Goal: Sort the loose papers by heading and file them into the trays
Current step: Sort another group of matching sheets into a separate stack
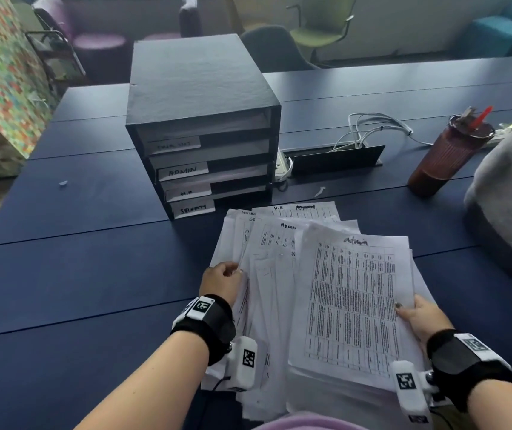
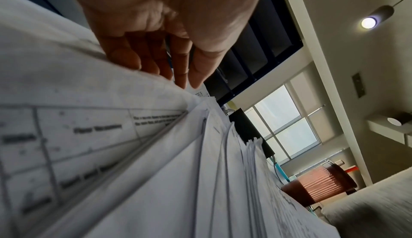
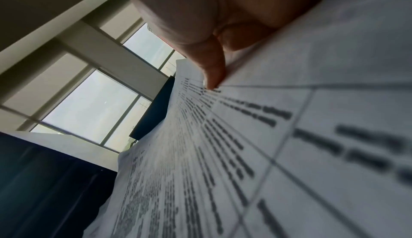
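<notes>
A fanned stack of printed papers [image 1: 279, 274] lies on the blue table [image 1: 93, 274] in front of me. On top is a sheet headed "admin" [image 1: 354, 299]. My right hand [image 1: 419, 315] pinches its right edge, thumb on top; the thumb [image 3: 214, 72] presses the sheet [image 3: 245, 153]. My left hand [image 1: 222, 282] has curled fingers gripping the left edge of the pile, and its fingers [image 2: 156, 62] lie on the papers [image 2: 156, 171]. A dark filing box [image 1: 202, 125] with stacked trays stands behind, labelled ADMIN [image 1: 183, 171], H.R [image 1: 188, 193] and SECURITY [image 1: 193, 208]; the top label is unreadable.
A ribbed brown tumbler [image 1: 443, 156] with a red straw stands at the right. White cables [image 1: 372, 125] run from an open cable hatch [image 1: 335, 158] behind the papers. A grey bag [image 1: 509, 187] sits at the right edge. Chairs stand beyond the table.
</notes>
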Available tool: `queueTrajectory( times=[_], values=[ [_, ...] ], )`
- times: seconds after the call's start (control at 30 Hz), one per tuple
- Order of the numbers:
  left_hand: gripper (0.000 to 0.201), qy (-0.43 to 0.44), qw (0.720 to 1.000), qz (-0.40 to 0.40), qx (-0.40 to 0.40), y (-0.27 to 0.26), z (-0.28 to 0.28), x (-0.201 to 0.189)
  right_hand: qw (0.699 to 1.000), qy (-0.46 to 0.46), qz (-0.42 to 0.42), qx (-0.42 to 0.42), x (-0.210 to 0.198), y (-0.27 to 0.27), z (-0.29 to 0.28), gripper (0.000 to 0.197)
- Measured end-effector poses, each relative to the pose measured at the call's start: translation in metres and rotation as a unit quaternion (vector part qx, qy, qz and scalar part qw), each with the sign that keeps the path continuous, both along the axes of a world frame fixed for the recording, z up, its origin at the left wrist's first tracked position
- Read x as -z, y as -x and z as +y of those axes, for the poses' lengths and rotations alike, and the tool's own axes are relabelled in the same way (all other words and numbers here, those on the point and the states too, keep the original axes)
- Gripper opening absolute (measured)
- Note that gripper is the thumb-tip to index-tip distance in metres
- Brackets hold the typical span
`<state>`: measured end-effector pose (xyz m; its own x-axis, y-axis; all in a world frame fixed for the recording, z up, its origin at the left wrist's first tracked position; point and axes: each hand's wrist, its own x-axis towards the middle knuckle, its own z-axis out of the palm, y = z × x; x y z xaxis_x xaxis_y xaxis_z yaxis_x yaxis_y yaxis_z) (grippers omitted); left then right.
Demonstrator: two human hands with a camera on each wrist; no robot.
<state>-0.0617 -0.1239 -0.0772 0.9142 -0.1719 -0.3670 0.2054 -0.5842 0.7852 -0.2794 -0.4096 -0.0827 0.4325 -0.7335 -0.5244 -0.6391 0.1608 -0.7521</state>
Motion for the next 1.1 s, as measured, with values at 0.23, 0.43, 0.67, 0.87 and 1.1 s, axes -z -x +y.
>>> queueTrajectory(
  times=[0.23,0.43,0.67,0.87,1.1],
  values=[
    [0.021,-0.110,0.993,-0.032,-0.008,0.003,-0.006,0.002,1.000,-0.006,0.024,-0.011,0.004,-0.001,-0.005,0.009],
    [0.017,-0.088,0.989,-0.102,0.061,0.010,-0.010,-0.011,1.000,-0.015,0.008,-0.002,0.007,-0.002,-0.007,0.009],
    [0.016,-0.069,0.990,-0.087,0.091,0.009,-0.004,-0.018,1.000,-0.026,0.005,-0.003,0.011,-0.002,-0.009,0.008],
    [0.015,-0.040,0.988,-0.151,-0.015,-0.023,0.029,-0.043,0.999,-0.034,-0.026,0.000,0.009,0.001,-0.008,0.006],
    [0.014,0.035,0.956,-0.266,-0.121,-0.055,0.064,-0.099,0.997,-0.033,-0.076,0.005,0.003,0.003,-0.005,0.018]
  ],
)
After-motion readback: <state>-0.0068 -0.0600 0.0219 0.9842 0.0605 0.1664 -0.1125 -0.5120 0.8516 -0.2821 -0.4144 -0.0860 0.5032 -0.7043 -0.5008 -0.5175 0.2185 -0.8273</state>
